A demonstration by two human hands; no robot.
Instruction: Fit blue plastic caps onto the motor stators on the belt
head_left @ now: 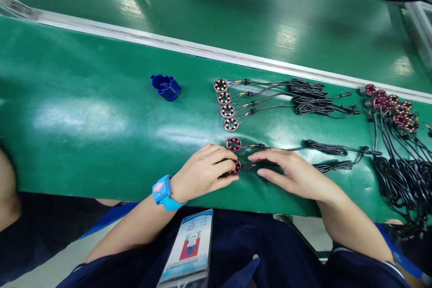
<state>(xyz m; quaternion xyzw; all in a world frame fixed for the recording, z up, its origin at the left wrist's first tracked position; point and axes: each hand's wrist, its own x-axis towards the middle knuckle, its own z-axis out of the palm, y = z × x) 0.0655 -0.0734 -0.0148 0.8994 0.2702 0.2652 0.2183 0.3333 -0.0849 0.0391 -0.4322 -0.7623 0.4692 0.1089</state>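
My left hand (209, 168), with a blue wristband, has its fingers and thumb closed around the nearest motor stator (236, 167), a small ring with red windings that lies on the bench. Part of that ring is hidden under my fingertips. Just to the right, my right hand (289, 172) hovers over its thin wires and black cable, thumb and fingers apart. Another red-wound stator (234, 144) lies right behind, its lead running right to a bundled cable (326, 147). Farther back, several copper-coloured stators (227, 111) form a slanting column, with coiled black cables (308, 96) to their right.
A blue plastic housing (166, 87) lies left of the stators. At the far right is a heap of stators (393, 105) with tangled black cables (401, 184). A pale metal rail (189, 49) borders the green bench at the back. Another person's arm (7, 184) shows at left.
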